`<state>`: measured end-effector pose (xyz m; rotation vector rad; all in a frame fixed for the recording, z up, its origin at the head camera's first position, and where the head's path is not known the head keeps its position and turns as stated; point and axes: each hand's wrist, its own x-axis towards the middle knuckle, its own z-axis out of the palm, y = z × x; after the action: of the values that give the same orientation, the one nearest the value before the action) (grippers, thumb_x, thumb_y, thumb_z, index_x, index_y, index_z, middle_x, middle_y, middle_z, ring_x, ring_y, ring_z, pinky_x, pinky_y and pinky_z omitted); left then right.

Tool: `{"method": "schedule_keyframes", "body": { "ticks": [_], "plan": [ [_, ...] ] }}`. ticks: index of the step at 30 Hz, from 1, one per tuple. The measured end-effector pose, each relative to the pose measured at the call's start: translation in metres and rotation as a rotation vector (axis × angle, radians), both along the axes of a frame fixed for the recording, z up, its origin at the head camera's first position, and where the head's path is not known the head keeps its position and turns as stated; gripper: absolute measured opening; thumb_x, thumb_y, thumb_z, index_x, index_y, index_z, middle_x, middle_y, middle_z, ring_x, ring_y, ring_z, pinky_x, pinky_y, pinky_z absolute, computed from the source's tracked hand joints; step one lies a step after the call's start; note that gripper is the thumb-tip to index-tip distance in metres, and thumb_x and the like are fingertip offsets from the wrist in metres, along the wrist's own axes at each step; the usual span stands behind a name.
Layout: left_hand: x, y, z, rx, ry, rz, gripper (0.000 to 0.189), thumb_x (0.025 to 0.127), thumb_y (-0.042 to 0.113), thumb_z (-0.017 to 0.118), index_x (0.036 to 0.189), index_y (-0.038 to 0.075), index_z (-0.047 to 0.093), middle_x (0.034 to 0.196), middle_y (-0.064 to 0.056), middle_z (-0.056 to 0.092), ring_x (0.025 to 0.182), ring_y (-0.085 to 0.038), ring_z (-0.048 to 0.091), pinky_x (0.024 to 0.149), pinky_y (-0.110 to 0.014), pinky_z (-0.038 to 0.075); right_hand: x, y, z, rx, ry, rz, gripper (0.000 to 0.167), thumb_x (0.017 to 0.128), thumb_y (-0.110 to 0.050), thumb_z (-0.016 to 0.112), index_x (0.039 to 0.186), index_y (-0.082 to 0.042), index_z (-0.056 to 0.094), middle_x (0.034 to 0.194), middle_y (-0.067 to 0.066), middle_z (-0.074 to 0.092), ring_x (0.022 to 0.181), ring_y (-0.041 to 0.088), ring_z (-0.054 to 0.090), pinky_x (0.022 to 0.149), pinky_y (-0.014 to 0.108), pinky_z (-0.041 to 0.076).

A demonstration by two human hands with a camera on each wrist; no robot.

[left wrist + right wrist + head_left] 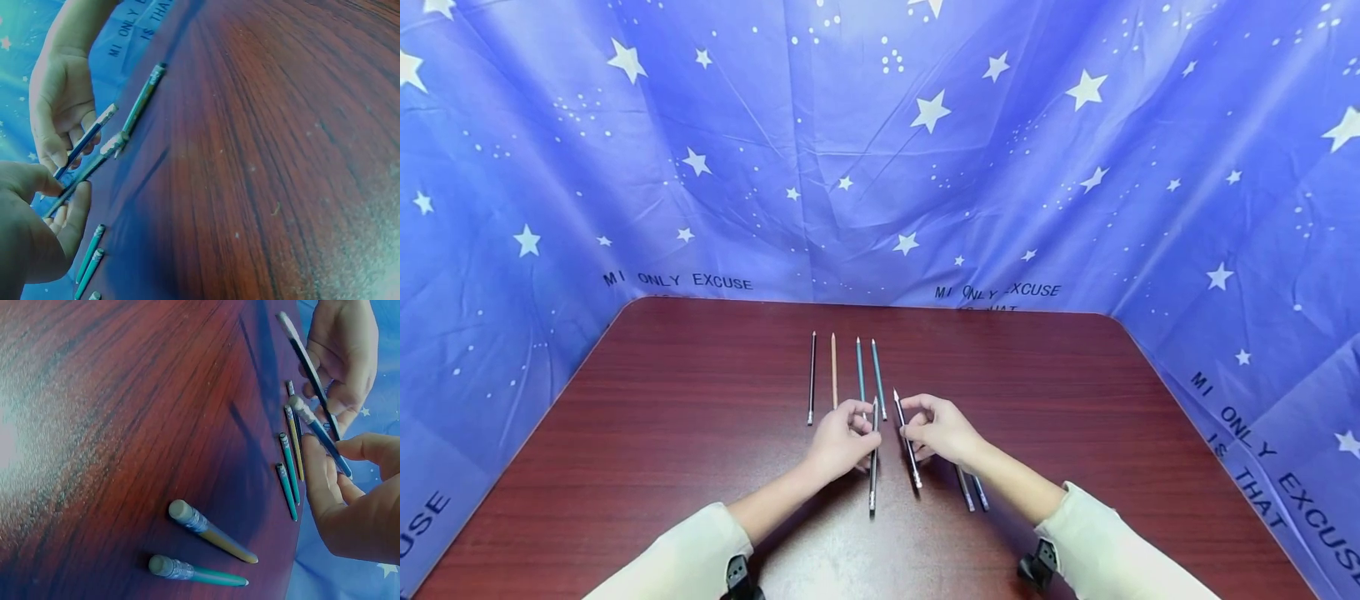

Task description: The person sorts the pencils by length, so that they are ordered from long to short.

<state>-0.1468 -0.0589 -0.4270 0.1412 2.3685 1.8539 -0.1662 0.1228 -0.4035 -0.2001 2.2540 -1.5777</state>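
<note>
My left hand (842, 442) pinches a dark pencil (873, 487) between thumb and fingers, its point directed away from me and its eraser end toward me. Beside it, my right hand (946, 432) holds another dark pencil (911, 458) with a pale eraser end, which looks blue in the right wrist view. Both pencils are raised off the table, a small gap apart in the head view. Just beyond the hands lie a black pencil (812, 379), a yellow-orange pencil (833, 371) and two teal pencils, one left (861, 367) and one right (877, 375). My left hand hides some lower ends.
Below my right forearm, a yellowish pencil (228, 544) and a green pencil (219, 577) lie side by side, partly covered in the head view. The reddish-brown wooden table (662, 400) has a blue star-printed curtain (850, 150) around its back and sides.
</note>
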Motion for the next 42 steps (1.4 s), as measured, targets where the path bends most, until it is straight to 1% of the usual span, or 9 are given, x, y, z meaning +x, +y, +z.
{"method": "schedule_keyframes", "body": {
  "ticks": [3,7,11,14,19,29,35,38,42],
  "plan": [
    [-0.001,-0.001,0.001,0.033,0.014,0.019,0.044,0.075,0.000,0.059,0.118,-0.007,0.051,0.085,-0.013,0.063,0.052,-0.010,0.059,0.049,-0.032,0.057,0.000,-0.001,0.000,-0.032,-0.017,-0.003,0.044,0.084,0.001,0.059,0.126,0.007,0.047,0.073,0.002,0.056,0.057,0.012,0.056,0.057,0.033,0.058],
    [-0.003,-0.002,-0.001,0.100,-0.003,0.048,0.043,0.078,0.000,0.060,0.121,-0.004,0.051,0.089,-0.014,0.062,0.056,-0.010,0.060,0.051,-0.032,0.058,0.000,-0.001,0.000,-0.076,-0.024,-0.005,0.045,0.084,0.003,0.059,0.127,0.010,0.045,0.073,0.002,0.056,0.059,0.009,0.056,0.056,0.027,0.057],
    [-0.004,-0.003,-0.001,0.150,-0.031,0.064,0.044,0.080,0.000,0.061,0.122,-0.003,0.050,0.092,-0.014,0.061,0.056,-0.009,0.058,0.052,-0.034,0.058,0.000,-0.002,0.002,-0.098,-0.014,-0.003,0.047,0.084,0.003,0.059,0.129,0.011,0.045,0.077,0.006,0.060,0.060,0.009,0.056,0.057,0.028,0.058],
    [-0.004,-0.003,0.000,0.173,-0.062,0.070,0.044,0.081,0.000,0.061,0.123,-0.002,0.050,0.094,-0.014,0.061,0.057,-0.010,0.059,0.053,-0.034,0.058,0.001,-0.002,0.003,-0.086,-0.003,-0.018,0.047,0.084,0.002,0.060,0.128,0.010,0.046,0.078,0.007,0.061,0.060,0.010,0.057,0.058,0.031,0.059],
    [-0.005,-0.003,0.001,0.194,-0.089,0.072,0.045,0.083,0.000,0.062,0.125,-0.002,0.048,0.098,-0.016,0.061,0.059,-0.010,0.060,0.056,-0.034,0.059,0.001,-0.001,0.001,-0.063,0.000,-0.039,0.046,0.084,0.002,0.061,0.127,0.010,0.048,0.076,0.004,0.061,0.059,0.009,0.057,0.061,0.038,0.059],
    [-0.007,-0.004,0.000,0.220,-0.103,0.071,0.045,0.084,0.000,0.062,0.126,-0.002,0.048,0.099,-0.018,0.060,0.065,-0.012,0.062,0.059,-0.035,0.059,-0.001,-0.001,0.001,-0.058,0.008,-0.035,0.046,0.084,0.001,0.062,0.127,0.008,0.048,0.076,0.002,0.060,0.060,0.009,0.057,0.064,0.042,0.059],
    [-0.008,-0.001,0.001,0.224,-0.110,0.076,0.046,0.084,0.000,0.063,0.127,-0.001,0.048,0.101,-0.018,0.061,0.066,-0.012,0.062,0.062,-0.039,0.059,-0.003,0.001,0.001,-0.064,0.013,-0.032,0.046,0.083,0.002,0.061,0.126,0.009,0.047,0.076,0.005,0.061,0.059,0.010,0.057,0.062,0.039,0.059],
    [-0.011,0.000,0.003,0.223,-0.109,0.078,0.046,0.083,0.000,0.063,0.127,-0.002,0.047,0.101,-0.019,0.061,0.066,-0.013,0.062,0.061,-0.037,0.059,-0.004,0.002,0.002,-0.073,0.019,-0.033,0.046,0.083,0.002,0.061,0.127,0.010,0.047,0.076,0.005,0.061,0.059,0.009,0.057,0.060,0.035,0.059],
    [-0.016,0.002,0.007,0.230,-0.101,0.080,0.046,0.084,0.000,0.062,0.128,-0.002,0.047,0.101,-0.021,0.062,0.065,-0.012,0.061,0.059,-0.034,0.059,-0.007,0.004,0.002,-0.092,0.012,-0.049,0.047,0.084,0.002,0.061,0.127,0.010,0.046,0.073,0.000,0.059,0.060,0.008,0.056,0.058,0.030,0.058]
  ]
}}
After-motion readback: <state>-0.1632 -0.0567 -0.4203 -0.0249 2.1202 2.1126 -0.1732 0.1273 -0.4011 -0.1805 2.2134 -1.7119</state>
